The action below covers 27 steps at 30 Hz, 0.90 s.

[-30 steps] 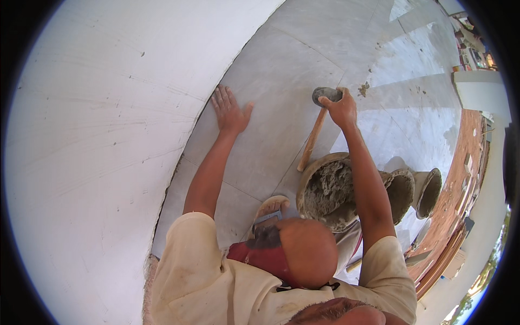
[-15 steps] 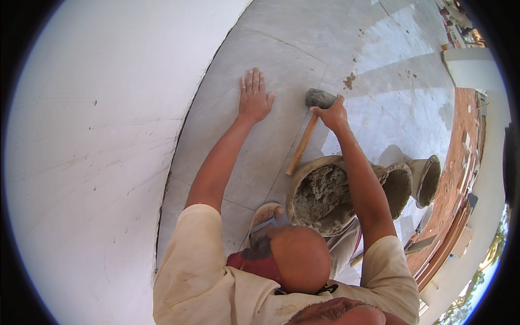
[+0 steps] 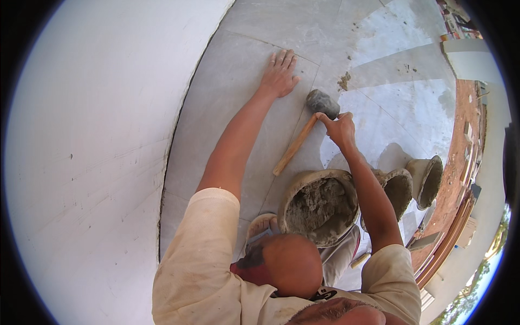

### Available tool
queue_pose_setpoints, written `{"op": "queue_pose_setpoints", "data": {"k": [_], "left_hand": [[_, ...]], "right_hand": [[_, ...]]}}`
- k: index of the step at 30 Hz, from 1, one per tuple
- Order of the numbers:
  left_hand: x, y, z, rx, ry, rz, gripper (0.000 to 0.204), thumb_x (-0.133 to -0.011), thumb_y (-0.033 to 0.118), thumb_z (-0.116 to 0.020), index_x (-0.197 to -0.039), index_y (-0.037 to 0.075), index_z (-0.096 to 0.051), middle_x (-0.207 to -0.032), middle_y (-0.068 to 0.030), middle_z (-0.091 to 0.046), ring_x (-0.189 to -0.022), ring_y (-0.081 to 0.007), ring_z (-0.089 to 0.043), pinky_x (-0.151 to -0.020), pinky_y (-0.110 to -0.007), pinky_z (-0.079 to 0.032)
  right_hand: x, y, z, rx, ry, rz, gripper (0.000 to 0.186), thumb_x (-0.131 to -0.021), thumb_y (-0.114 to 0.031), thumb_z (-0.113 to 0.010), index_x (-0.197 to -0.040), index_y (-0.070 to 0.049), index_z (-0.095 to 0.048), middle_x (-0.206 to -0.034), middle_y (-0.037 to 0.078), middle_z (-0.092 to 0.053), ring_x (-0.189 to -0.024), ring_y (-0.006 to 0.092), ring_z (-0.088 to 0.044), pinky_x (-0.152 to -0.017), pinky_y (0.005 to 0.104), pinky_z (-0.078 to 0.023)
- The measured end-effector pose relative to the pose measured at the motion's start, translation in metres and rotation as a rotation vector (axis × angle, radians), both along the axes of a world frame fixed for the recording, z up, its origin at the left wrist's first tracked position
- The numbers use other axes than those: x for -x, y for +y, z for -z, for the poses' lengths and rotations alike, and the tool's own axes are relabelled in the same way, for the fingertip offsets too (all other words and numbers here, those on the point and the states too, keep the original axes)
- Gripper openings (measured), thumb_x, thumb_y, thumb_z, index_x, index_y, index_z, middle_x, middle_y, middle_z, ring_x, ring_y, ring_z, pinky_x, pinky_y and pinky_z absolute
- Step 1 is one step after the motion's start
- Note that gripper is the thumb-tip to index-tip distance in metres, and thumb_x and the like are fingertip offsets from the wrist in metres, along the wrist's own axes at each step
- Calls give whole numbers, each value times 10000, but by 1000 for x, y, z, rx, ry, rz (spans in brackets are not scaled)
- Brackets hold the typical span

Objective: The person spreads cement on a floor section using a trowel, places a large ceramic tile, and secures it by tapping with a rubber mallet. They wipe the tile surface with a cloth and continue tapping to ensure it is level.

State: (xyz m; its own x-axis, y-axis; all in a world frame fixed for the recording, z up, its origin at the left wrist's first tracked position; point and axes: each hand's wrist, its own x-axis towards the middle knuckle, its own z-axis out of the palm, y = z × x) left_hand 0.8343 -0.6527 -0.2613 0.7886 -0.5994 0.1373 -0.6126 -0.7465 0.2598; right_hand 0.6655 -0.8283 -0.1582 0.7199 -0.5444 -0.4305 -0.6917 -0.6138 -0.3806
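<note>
Spreading out below, the grey tiled floor [image 3: 227, 146] bears a mortar-filled bucket [image 3: 299, 181]. Beyond it, the mallet [image 3: 307, 129] is clamped near its head by the right hand [image 3: 340, 131], handle slanting back leftward. The left hand [image 3: 279, 79] lies palm down, arm outstretched.

the grey tiled floor [image 3: 233, 124] carries three buckets [image 3: 293, 188] and crumbs [image 3: 344, 81].
</note>
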Motion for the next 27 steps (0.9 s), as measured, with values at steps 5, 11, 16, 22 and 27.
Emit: {"op": "queue_pose_setpoints", "data": {"k": [5, 11, 16, 22, 27], "left_hand": [[-11, -8, 0, 16, -45, 35, 655, -978, 439, -425, -1503, 54, -349, -1610, -114, -242, -1496, -309, -177, -1232, -489, -111], [-19, -34, -1, 60, -91, 163, 559, -988, 358, -411, -1454, 49, -421, -1582, -121, -303, -1482, -301, -225, -1229, -473, -149], [-22, -33, 2, 157, -77, 167, 523, -984, 311, -440, -1419, 21, -459, -1543, -140, -372, -1461, -312, -278, -1219, -464, -192], [-22, -32, 2, 191, -79, 159, 501, -983, 294, -449, -1398, 16, -484, -1525, -142, -403, -1447, -306, -310, -1215, -462, -203], [-23, -34, 4, 229, -87, 149, 494, -979, 290, -451, -1389, 17, -491, -1515, -141, -416, -1446, -305, -314, -1215, -461, -202]], "right_hand": [[1, 6, -10, -682, 313, 93, 755, -804, -584, -722, -1031, 127, -611, -881, 234, -696, -797, 276, -712, -684, 345, -581], [-26, 41, 28, -731, 193, 163, 619, -829, -453, -731, -1047, 114, -614, -859, 188, -681, -746, 251, -703, -627, 309, -589], [-48, 44, 28, -710, -248, 359, 374, -895, -279, -679, -978, 76, -594, -836, 115, -634, -693, 211, -675, -590, 309, -580], [-117, -26, 8, -190, -423, -17, 371, -968, -329, -573, -1065, 27, -612, -880, 194, -668, -746, 294, -683, -684, 396, -547], [-139, -41, 25, 145, -426, -254, 482, -997, -373, -497, -1307, -9, -555, -1166, 264, -646, -1080, 444, -613, -923, 493, -484]]}}
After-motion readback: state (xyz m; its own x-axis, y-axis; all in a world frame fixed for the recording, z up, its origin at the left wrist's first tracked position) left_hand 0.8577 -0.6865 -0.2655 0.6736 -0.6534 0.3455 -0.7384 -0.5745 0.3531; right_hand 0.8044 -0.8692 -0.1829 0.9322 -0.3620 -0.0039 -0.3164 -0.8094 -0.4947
